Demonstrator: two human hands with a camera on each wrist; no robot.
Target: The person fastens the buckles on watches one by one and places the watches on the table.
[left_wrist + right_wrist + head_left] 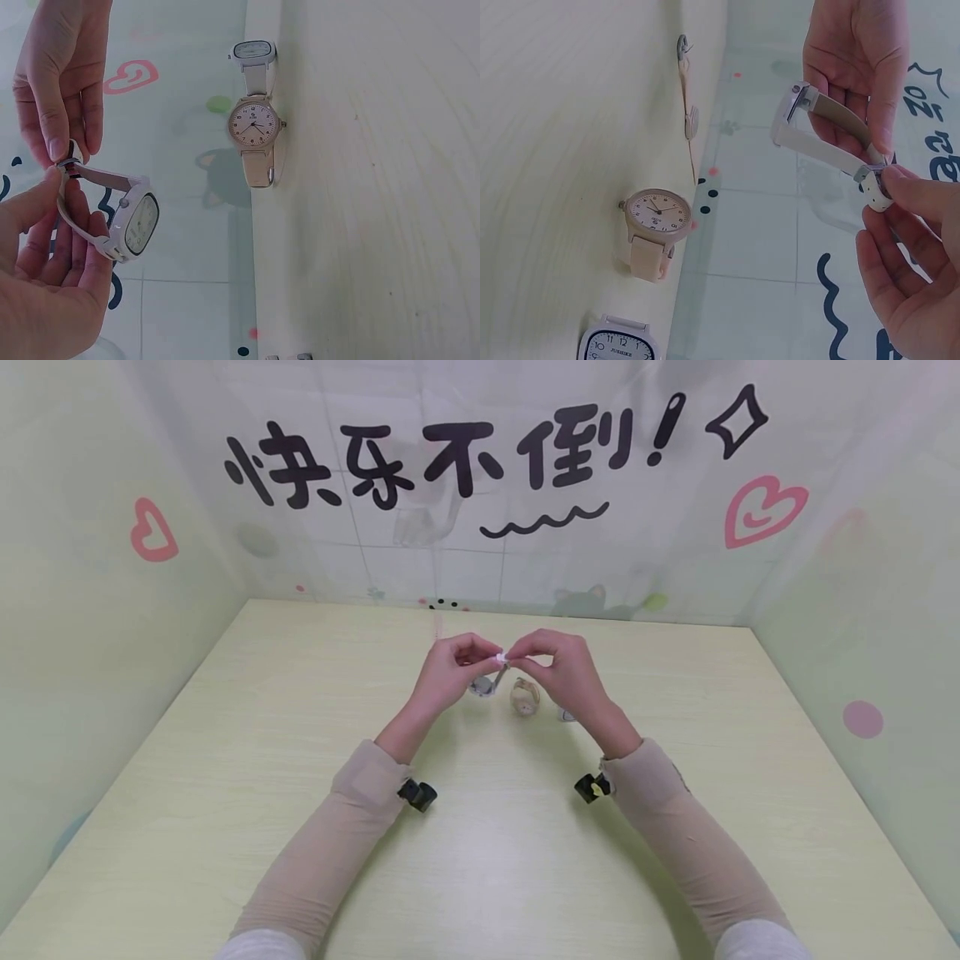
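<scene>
White strap watch point(131, 221) with a rounded-rectangle face, held up in the air between my 2 hands, above the table, strap ends meeting at the buckle point(870, 176) pinched by my fingertips, strap looped, case hanging below, tilted sideways

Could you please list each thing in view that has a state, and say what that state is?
White watch: held in the air between both hands, strap ends brought together at the buckle.
Round-faced watch: lying on the table, face up, untouched.
Square-faced watch: lying on the table, face up, untouched.
Left hand: pinching the strap.
Right hand: pinching the strap.
</scene>
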